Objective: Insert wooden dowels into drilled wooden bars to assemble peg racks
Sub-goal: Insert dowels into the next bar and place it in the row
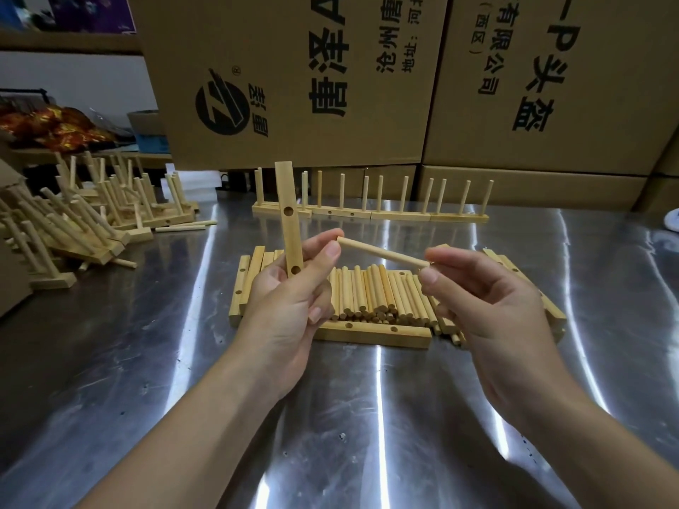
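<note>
My left hand (290, 303) grips a drilled wooden bar (288, 214) upright, two holes showing on its face. A wooden dowel (382, 253) lies nearly level in the air between both hands; my right hand (488, 306) pinches its right end, and its left end sits by my left thumb and forefinger tips. Beneath the hands, a pile of loose dowels (374, 295) lies on the steel table, hemmed in by several flat drilled bars (371, 334).
A row of finished peg racks (371, 211) stands at the back of the table (367, 416). A heap of finished racks (84, 218) lies at the left. Big cardboard boxes (330, 79) wall off the rear.
</note>
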Tool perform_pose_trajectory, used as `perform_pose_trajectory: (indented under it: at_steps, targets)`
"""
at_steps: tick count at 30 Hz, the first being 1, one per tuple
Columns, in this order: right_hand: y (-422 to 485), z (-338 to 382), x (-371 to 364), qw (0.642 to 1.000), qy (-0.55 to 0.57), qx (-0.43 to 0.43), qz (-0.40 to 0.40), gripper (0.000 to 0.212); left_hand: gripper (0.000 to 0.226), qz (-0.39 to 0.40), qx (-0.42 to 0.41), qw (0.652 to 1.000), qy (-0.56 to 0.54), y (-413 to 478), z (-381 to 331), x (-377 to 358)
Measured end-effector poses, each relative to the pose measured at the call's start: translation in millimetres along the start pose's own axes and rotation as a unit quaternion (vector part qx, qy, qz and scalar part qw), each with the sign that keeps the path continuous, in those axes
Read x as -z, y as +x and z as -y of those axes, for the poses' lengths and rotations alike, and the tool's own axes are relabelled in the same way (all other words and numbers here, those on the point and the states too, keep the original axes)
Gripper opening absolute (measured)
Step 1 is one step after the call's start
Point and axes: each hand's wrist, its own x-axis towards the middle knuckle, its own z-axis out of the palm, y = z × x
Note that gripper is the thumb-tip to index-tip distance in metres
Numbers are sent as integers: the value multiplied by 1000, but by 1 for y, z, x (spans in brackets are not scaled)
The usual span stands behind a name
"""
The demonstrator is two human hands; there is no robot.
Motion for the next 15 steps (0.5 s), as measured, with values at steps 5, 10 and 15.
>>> perform_pose_trajectory:
  at_steps: [5, 10, 15]
  targets:
    - [-1, -1, -2, 1000, -14, 17, 13, 20, 32, 22, -6, 1000, 13, 1, -1, 0]
    - [-1, 0, 0, 999, -33, -8, 16, 23, 30, 28, -5, 1000, -2, 0, -1, 0]
    - [0, 0, 0, 998, -29, -50, 32, 30, 34, 34, -4, 999, -16, 0, -2, -2]
